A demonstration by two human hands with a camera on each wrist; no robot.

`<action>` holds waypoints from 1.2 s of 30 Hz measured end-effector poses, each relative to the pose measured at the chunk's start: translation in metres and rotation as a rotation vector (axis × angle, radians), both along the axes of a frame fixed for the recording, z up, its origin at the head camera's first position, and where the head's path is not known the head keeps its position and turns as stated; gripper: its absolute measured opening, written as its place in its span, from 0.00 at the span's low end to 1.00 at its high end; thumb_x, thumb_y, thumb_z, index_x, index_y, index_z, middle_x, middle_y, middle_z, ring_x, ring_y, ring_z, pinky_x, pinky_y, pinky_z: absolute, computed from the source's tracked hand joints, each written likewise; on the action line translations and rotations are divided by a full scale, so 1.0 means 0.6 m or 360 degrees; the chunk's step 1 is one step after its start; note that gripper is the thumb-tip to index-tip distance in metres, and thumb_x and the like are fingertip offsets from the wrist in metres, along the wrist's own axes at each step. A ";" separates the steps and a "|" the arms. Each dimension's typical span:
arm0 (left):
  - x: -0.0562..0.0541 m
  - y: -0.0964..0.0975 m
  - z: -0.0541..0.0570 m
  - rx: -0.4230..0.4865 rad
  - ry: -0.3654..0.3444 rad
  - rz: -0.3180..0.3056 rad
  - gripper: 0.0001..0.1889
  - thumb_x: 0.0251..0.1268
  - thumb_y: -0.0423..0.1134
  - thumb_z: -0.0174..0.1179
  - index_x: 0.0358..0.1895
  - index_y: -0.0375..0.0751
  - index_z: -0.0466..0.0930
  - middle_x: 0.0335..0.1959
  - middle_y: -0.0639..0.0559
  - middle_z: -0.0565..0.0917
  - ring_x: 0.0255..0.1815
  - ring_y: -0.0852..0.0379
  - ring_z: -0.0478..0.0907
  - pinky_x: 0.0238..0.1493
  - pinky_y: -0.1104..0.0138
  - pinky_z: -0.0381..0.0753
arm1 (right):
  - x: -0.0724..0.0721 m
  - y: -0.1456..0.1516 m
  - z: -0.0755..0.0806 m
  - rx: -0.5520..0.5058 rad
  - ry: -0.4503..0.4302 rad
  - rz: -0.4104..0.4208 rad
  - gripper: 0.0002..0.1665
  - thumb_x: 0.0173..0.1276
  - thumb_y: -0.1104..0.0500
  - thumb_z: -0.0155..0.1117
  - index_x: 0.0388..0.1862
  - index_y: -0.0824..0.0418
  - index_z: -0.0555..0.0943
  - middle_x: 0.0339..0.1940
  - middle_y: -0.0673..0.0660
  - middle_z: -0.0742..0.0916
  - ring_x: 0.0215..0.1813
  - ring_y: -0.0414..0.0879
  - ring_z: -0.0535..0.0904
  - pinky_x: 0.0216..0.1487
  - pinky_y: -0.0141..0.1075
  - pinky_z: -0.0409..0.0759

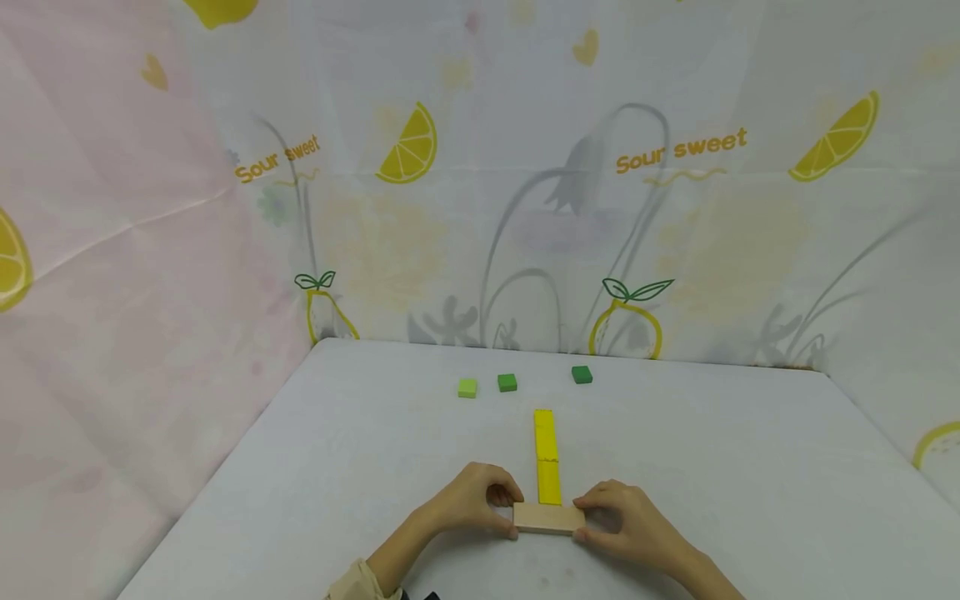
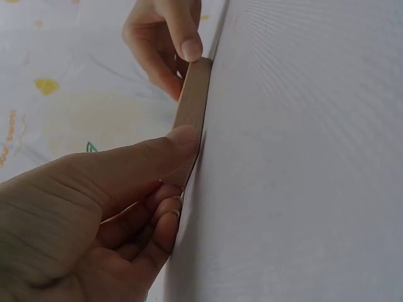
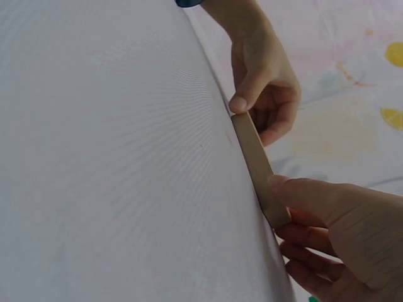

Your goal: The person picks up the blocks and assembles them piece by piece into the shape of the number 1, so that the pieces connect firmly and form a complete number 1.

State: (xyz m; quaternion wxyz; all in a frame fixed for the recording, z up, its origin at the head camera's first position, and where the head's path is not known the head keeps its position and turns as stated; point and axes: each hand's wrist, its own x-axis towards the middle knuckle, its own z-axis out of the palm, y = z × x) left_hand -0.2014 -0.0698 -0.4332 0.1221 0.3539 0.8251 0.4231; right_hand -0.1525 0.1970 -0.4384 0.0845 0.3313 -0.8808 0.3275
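Left hand (image 1: 474, 502) and right hand (image 1: 628, 521) pinched the block (image 1: 549, 518) by its ends, best spot imo; looked light, stiff, hardly fragile.

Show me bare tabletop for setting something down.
The white table is bare right of the yellow pieces and right hand, and left of the left hand. It's crowded at front center, where both hands hold the wooden block by the yellow pieces; three green blocks sit farther back.

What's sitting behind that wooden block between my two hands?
Behind the wooden block, two yellow pieces lie end to end, with three small green blocks farther back. Whether yellow continues beneath it can't be seen; the block covers that spot.
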 end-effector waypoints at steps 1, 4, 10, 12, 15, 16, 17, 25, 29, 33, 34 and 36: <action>0.000 0.000 0.000 0.0006 -0.0001 0.0004 0.16 0.38 0.33 0.76 0.35 0.37 0.84 0.29 0.60 0.81 0.28 0.71 0.72 0.35 0.76 0.76 | 0.000 0.000 -0.001 -0.0003 0.0010 0.0003 0.20 0.57 0.49 0.71 0.40 0.63 0.85 0.36 0.50 0.87 0.41 0.38 0.80 0.42 0.37 0.80; 0.003 0.000 0.002 0.0019 -0.0007 0.0022 0.16 0.38 0.33 0.76 0.35 0.36 0.84 0.29 0.59 0.82 0.28 0.70 0.72 0.34 0.76 0.76 | 0.000 0.001 -0.002 -0.0006 0.0019 0.0001 0.20 0.57 0.49 0.71 0.39 0.63 0.85 0.36 0.50 0.87 0.41 0.38 0.80 0.41 0.36 0.79; 0.011 -0.004 0.003 0.0000 0.0029 0.0100 0.16 0.39 0.36 0.76 0.36 0.36 0.86 0.31 0.56 0.86 0.29 0.71 0.74 0.36 0.76 0.76 | 0.000 0.000 0.001 -0.0015 -0.0010 0.0003 0.20 0.57 0.49 0.70 0.40 0.64 0.85 0.36 0.50 0.86 0.41 0.37 0.80 0.41 0.36 0.80; 0.013 -0.005 0.003 0.0001 0.0048 0.0131 0.16 0.40 0.37 0.76 0.36 0.37 0.87 0.33 0.55 0.87 0.30 0.71 0.74 0.37 0.75 0.75 | -0.001 0.000 0.002 -0.0011 -0.0017 0.0000 0.20 0.57 0.49 0.70 0.40 0.64 0.85 0.37 0.50 0.86 0.41 0.37 0.80 0.42 0.36 0.80; 0.016 -0.007 0.003 0.0014 0.0046 0.0160 0.16 0.41 0.37 0.75 0.37 0.37 0.87 0.34 0.54 0.87 0.32 0.70 0.75 0.38 0.75 0.75 | -0.001 0.001 0.003 0.0000 -0.0004 -0.0004 0.20 0.57 0.48 0.71 0.40 0.63 0.85 0.36 0.50 0.87 0.41 0.38 0.80 0.41 0.36 0.80; 0.017 -0.007 0.003 0.0018 0.0041 0.0165 0.16 0.41 0.37 0.75 0.37 0.37 0.87 0.34 0.54 0.87 0.32 0.70 0.75 0.38 0.74 0.75 | -0.002 0.001 0.004 0.0004 0.0000 -0.0006 0.20 0.57 0.49 0.71 0.40 0.63 0.85 0.36 0.50 0.87 0.41 0.38 0.80 0.41 0.36 0.80; 0.018 -0.007 0.004 0.0023 0.0039 0.0167 0.16 0.42 0.37 0.75 0.37 0.37 0.87 0.34 0.54 0.87 0.33 0.70 0.75 0.39 0.74 0.75 | -0.002 0.001 0.004 0.0005 0.0009 -0.0006 0.20 0.57 0.49 0.71 0.39 0.63 0.85 0.36 0.50 0.87 0.41 0.38 0.80 0.41 0.36 0.80; 0.018 -0.011 -0.003 0.0065 0.0078 0.0141 0.16 0.42 0.37 0.75 0.38 0.36 0.87 0.35 0.51 0.87 0.34 0.69 0.76 0.38 0.74 0.74 | -0.001 0.000 0.002 -0.0004 0.0006 -0.0005 0.20 0.57 0.49 0.71 0.39 0.64 0.85 0.36 0.50 0.87 0.41 0.38 0.80 0.41 0.36 0.80; 0.017 -0.013 -0.009 0.0089 0.0075 0.0137 0.16 0.42 0.37 0.75 0.38 0.37 0.87 0.35 0.52 0.87 0.34 0.70 0.76 0.38 0.74 0.74 | -0.001 -0.001 0.002 -0.0003 -0.0018 -0.0004 0.20 0.57 0.49 0.71 0.40 0.64 0.85 0.36 0.50 0.87 0.41 0.38 0.80 0.42 0.36 0.80; 0.016 -0.014 -0.012 0.0108 0.0056 0.0142 0.16 0.42 0.38 0.75 0.38 0.38 0.87 0.35 0.53 0.87 0.34 0.70 0.75 0.39 0.74 0.74 | 0.000 -0.001 0.003 0.0010 -0.0050 -0.0014 0.21 0.57 0.48 0.70 0.40 0.64 0.85 0.37 0.50 0.87 0.41 0.38 0.80 0.42 0.37 0.80; 0.016 -0.015 -0.013 0.0113 0.0055 0.0142 0.16 0.41 0.38 0.75 0.38 0.38 0.87 0.35 0.53 0.87 0.34 0.70 0.75 0.39 0.74 0.74 | 0.001 -0.001 0.004 0.0014 -0.0050 -0.0017 0.21 0.57 0.48 0.70 0.40 0.64 0.85 0.37 0.51 0.87 0.41 0.38 0.80 0.43 0.37 0.80; 0.015 -0.015 -0.014 0.0122 0.0059 0.0141 0.16 0.41 0.37 0.75 0.38 0.38 0.87 0.35 0.53 0.87 0.35 0.70 0.75 0.40 0.74 0.74 | 0.001 -0.001 0.004 0.0020 -0.0043 -0.0023 0.20 0.57 0.48 0.70 0.40 0.63 0.85 0.37 0.51 0.87 0.41 0.38 0.80 0.43 0.37 0.80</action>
